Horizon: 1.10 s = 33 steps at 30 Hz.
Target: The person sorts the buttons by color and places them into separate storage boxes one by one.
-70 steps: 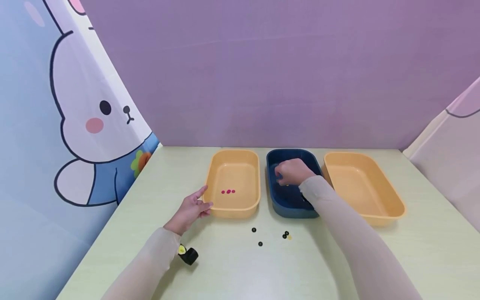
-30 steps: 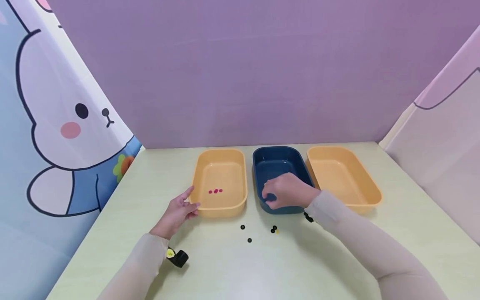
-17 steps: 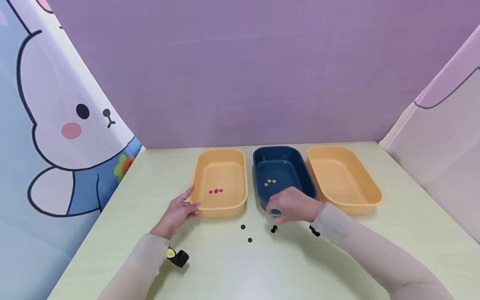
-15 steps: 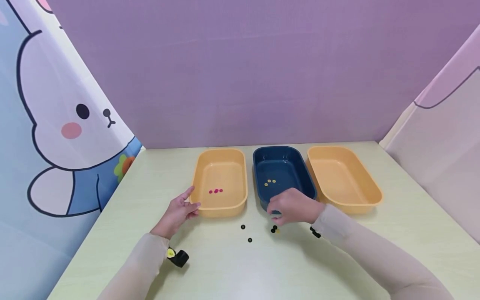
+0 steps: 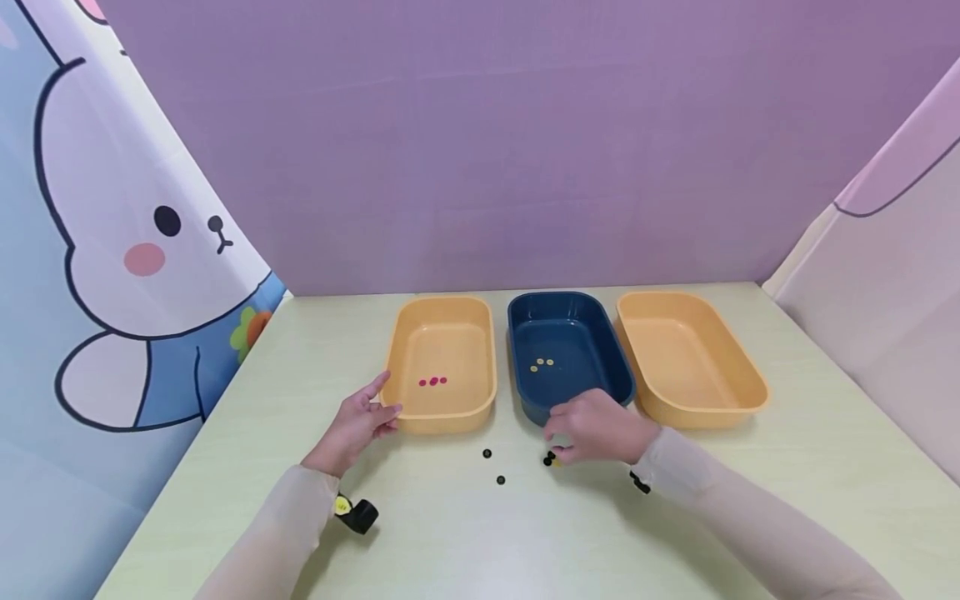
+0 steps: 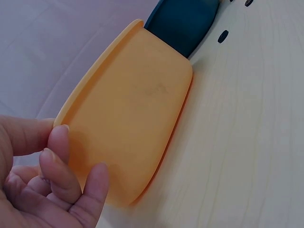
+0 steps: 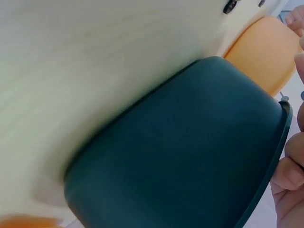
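My left hand (image 5: 356, 423) holds the near-left corner of the left yellow tray (image 5: 442, 423), thumb and fingers at its rim. In the left wrist view, bent fingers (image 6: 59, 175) lie along the tray's outer wall. My right hand (image 5: 600, 427) hovers at the front edge of the blue tray (image 5: 558, 333), thumb and forefinger apart over a small cluster of black buttons (image 5: 547, 461) and one yellow button (image 5: 557, 462). That yellow button is partly covered by the hand. Nothing shows between the right fingers. The right wrist view shows only part of this hand (image 7: 292, 166) beside the blue rim.
Several magenta buttons (image 5: 433, 382) lie in the left tray, and 3 yellow buttons (image 5: 540, 362) in the blue one. Another yellow tray (image 5: 690, 358) stands at the right. Two loose black buttons, one nearer (image 5: 501, 480) and one farther (image 5: 487, 453), lie on the table.
My right hand has come out of the blue tray toward me, down to the button cluster, uncovering the yellow buttons inside. My left hand keeps its hold on the left tray.
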Tool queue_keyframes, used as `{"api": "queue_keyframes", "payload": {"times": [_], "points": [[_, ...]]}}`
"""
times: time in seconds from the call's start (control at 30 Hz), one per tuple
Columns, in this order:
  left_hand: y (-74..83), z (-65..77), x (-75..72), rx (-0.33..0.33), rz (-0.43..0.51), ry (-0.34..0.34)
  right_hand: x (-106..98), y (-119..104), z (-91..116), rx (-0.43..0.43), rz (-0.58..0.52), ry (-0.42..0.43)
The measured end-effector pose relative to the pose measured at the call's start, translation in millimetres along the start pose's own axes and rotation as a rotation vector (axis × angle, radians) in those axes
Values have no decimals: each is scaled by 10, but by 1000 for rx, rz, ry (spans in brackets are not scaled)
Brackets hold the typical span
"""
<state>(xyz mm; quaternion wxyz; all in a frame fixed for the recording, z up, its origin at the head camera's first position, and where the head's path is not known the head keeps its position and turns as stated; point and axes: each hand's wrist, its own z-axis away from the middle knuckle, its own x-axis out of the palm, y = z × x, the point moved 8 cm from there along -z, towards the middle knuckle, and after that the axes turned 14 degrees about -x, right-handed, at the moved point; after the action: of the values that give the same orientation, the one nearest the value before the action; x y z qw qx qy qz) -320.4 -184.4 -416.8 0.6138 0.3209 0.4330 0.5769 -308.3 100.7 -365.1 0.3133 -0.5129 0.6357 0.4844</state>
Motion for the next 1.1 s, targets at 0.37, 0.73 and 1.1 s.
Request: {"api": "queue_keyframes", "payload": {"times": [0.37,0.73,1.1], "points": [[16,2,25,20,21,-21,34,-99,70,-28,23,65],[27,26,28,14,17,-23,168,-152,72,8,43,-68],[36,23,34,48,37,-43,303,-90,71,102,-112,-245]]}}
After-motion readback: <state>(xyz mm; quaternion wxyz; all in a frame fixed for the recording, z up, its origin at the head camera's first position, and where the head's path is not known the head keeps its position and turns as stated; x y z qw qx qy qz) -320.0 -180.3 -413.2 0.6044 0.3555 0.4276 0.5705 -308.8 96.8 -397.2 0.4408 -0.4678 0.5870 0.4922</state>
